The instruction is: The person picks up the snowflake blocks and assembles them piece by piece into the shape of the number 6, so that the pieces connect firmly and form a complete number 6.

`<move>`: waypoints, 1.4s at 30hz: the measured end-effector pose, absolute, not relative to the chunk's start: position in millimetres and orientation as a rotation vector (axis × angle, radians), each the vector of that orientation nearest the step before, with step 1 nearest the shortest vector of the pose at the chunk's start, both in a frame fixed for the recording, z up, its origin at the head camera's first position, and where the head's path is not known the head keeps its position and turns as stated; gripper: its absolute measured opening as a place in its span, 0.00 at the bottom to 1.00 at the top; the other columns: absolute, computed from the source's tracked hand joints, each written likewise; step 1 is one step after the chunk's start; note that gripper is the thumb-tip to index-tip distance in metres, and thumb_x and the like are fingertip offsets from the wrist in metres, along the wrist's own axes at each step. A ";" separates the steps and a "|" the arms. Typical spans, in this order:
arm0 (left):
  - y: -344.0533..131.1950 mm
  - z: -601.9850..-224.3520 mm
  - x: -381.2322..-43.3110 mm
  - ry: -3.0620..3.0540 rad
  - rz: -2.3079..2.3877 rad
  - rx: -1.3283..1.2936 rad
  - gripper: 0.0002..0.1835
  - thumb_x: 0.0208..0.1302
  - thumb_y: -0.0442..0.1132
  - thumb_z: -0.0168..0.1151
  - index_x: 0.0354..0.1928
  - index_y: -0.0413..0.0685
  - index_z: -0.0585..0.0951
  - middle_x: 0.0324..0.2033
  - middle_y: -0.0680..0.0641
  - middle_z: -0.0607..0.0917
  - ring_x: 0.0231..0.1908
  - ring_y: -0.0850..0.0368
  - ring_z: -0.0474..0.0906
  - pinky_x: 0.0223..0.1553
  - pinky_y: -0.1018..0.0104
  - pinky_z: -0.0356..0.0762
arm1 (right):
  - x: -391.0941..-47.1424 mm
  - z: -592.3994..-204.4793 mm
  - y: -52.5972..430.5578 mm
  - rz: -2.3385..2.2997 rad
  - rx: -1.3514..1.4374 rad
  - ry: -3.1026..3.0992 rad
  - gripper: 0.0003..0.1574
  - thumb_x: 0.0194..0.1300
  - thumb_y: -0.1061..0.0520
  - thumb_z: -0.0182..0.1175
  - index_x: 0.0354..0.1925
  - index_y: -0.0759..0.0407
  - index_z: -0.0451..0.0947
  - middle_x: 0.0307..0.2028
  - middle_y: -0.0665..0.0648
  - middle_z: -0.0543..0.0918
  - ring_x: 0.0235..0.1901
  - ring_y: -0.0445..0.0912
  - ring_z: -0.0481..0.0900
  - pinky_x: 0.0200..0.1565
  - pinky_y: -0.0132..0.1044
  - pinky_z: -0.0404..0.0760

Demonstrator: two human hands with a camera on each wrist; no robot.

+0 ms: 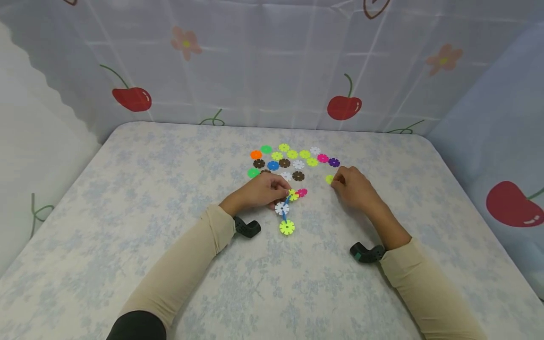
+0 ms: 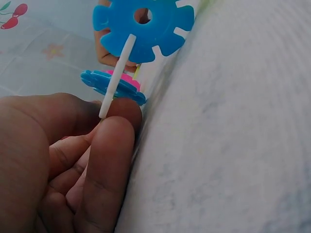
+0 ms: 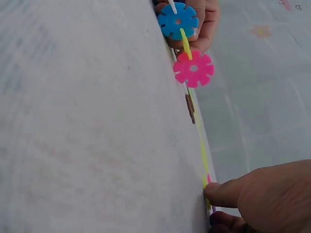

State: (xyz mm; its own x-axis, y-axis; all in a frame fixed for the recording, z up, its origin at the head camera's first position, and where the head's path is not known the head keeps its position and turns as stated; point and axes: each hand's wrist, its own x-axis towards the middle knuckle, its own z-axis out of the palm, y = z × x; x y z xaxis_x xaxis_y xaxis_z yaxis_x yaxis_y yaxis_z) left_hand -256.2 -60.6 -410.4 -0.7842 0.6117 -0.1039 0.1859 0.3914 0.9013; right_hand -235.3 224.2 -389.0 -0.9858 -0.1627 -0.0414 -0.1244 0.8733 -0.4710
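My left hand (image 1: 261, 190) pinches a chain of interlocked notched plastic discs just above the table. The chain runs from a yellow-green disc (image 1: 287, 228) at the near end through a white disc (image 1: 279, 206) to a pink disc (image 1: 302, 192) at the far end. Blue discs link these; one blue disc (image 2: 165, 39) shows large in the left wrist view, beside the edge-on white disc (image 2: 114, 82). At the right, thumb and fingertips of my right hand (image 1: 356, 190) pinch a loose yellow disc (image 1: 329, 179) at the table surface, partly hidden by the fingers.
Several loose discs lie flat beyond my hands, among them an orange disc (image 1: 256, 155), a purple disc (image 1: 334, 162) and a brown disc (image 1: 298, 176). They lie on a patterned tablecloth (image 1: 323, 293). A cherry-print curtain (image 1: 263, 71) hangs along the table's far edge.
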 end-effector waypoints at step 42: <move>-60.5 -406.8 -254.1 2.157 1.416 0.680 0.12 0.70 0.33 0.65 0.54 0.42 0.86 0.33 0.47 0.87 0.28 0.58 0.79 0.29 0.68 0.80 | -229.3 -393.4 198.9 -1.615 -0.013 2.254 0.10 0.70 0.64 0.64 0.44 0.74 0.80 0.35 0.59 0.86 0.30 0.43 0.84 0.38 0.34 0.85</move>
State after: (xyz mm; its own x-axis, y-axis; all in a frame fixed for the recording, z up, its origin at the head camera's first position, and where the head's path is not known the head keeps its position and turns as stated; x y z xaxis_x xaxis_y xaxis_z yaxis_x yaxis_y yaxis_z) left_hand -254.1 -60.5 -406.8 -0.7673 0.6313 -0.1130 0.1475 0.3452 0.9269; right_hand -229.3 198.9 -393.4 -0.9326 -0.2172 -0.2881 0.2030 0.3444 -0.9166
